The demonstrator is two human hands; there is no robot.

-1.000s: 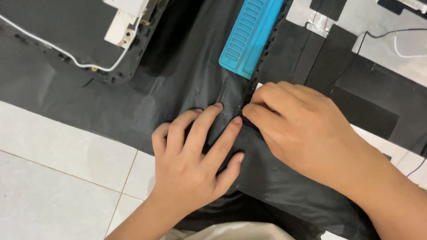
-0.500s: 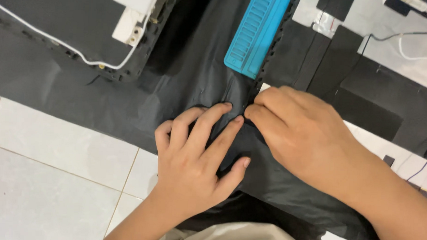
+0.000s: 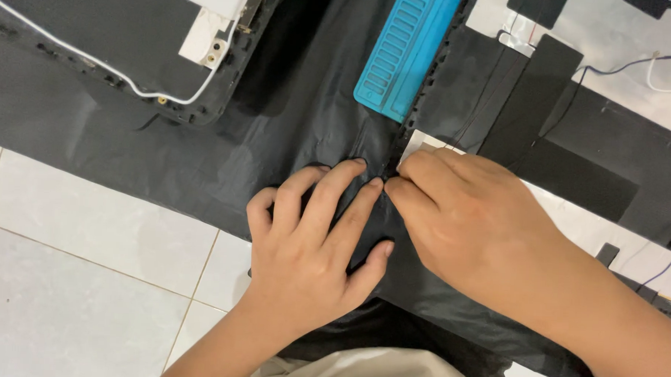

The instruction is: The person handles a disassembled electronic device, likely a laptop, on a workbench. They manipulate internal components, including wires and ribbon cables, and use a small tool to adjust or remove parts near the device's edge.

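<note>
a: left hand [image 3: 315, 247] lies flat, fingers spread, pressing the black plastic sheet [image 3: 202, 169] just below the blue ribbed tool [image 3: 408, 53]. right hand [image 3: 472, 219] touches it fingertip to fingertip, tips pressed together at the dark toothed edge [image 3: 392, 149] running down from the tool. can't tell if it's pinching anything.

b: change vs a second ago?

a: barely any. both hands hold the same spot and pose; only the view drifted a bit. reads as steady hold-down, no release.

b: what's unclear?

a: fingertips hide the contact point. left of the tool, a dark panel [image 3: 96, 24] with a white cable [image 3: 80, 57] is cut off at the top. right of the tool, the grey panel with black strips [image 3: 568, 130] runs out of frame.
</note>
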